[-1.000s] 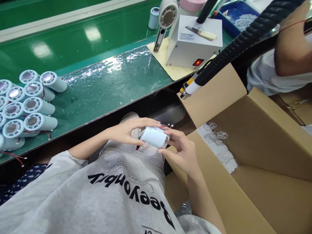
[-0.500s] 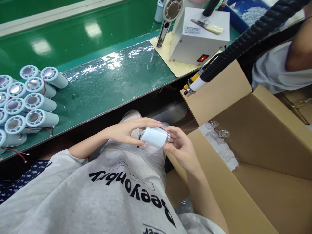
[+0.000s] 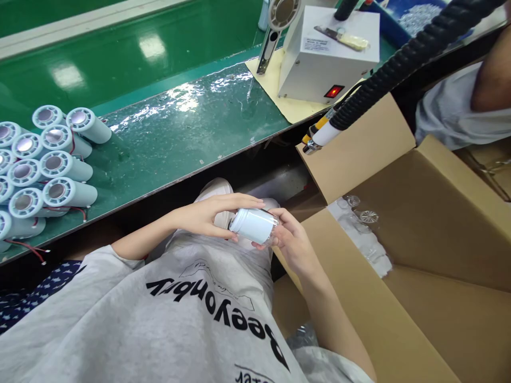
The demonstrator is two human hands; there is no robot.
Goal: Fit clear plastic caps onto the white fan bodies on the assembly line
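Note:
Above my lap I hold a light-blue cylinder [image 3: 252, 224] lying on its side, a clear plastic piece around its right end. My left hand [image 3: 205, 215] grips the left end, thumb below and fingers stretched along the top. At the other end, my right hand [image 3: 294, 240] closes its fingers around the clear piece [image 3: 274, 230]. Part of that end is hidden behind the right fingers. On the bench at left, several similar light-blue cylinders [image 3: 69, 192] lie grouped, with round metallic centres on their ends and thin red wires.
A green bench [image 3: 167, 143] runs across the front. On it stands a white box-shaped machine [image 3: 307, 69] with a lit red switch. A black ribbed hose [image 3: 399, 69] hangs at right above an open cardboard box [image 3: 439, 229] holding clear plastic pieces [image 3: 369, 217]. Another person's arm [image 3: 493, 80] shows far right.
My right fingers have shifted around the clear end, the thumb moving lower and under the cylinder. My left hand and the cylinder stay nearly in place. The view has tilted slightly.

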